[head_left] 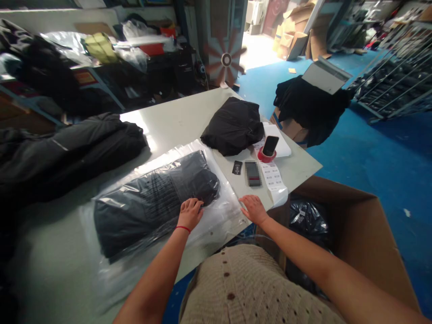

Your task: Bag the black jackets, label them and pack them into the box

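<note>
A dark folded garment (135, 204) lies inside a clear plastic bag (221, 216) on the table. On the bag's near side, my left hand (191, 213) rests with its fingers stretched over the edge of the garment; a red string circles that wrist. My right hand (254, 209) is at the bag's right end, fingers apart and touching or just above the plastic; I cannot tell which. Beyond it lie a black tag (237, 168), a small dark pixelated object (253, 173) and a strip of printed labels (273, 177).
A phone (270, 146) leans on a red tape roll (266, 155). Behind is a black garment bundle (233, 126); more dark clothing (70, 150) lies left. An open carton (367, 234) with black plastic-wrapped packs stands right, below the table edge. A fan (226, 60) stands beyond the table.
</note>
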{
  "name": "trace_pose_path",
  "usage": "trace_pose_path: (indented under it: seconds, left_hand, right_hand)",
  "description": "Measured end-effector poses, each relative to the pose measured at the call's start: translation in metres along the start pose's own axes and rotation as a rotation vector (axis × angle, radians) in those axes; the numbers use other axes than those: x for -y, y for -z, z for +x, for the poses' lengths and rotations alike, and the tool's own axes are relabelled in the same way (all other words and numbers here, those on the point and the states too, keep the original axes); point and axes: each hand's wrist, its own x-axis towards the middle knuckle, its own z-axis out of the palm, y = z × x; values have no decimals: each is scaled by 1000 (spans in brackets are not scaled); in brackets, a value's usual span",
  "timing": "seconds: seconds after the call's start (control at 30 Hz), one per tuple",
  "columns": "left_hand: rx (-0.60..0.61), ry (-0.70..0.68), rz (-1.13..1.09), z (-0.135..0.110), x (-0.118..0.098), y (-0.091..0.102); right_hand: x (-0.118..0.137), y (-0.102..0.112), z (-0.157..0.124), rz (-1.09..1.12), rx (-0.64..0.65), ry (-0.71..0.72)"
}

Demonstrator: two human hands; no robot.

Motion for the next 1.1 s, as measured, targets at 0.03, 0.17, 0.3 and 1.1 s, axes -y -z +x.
trace_pose_path:
  seconds: [0.03,0.17,0.3,1.1]
  left_hand:
    - [-5,-1,10,0,0,0]
    - [-12,2,35,-3,-1,1]
    - [-11,24,47,-4,-3,1]
    - [11,79,10,0,-8,-1]
  right_hand:
    - [5,-4,13,7,-18,89]
    - [9,-24,45,18,-10,330]
    - [7,-38,54,54,8,423]
    - [-6,-3,76,242,-54,479]
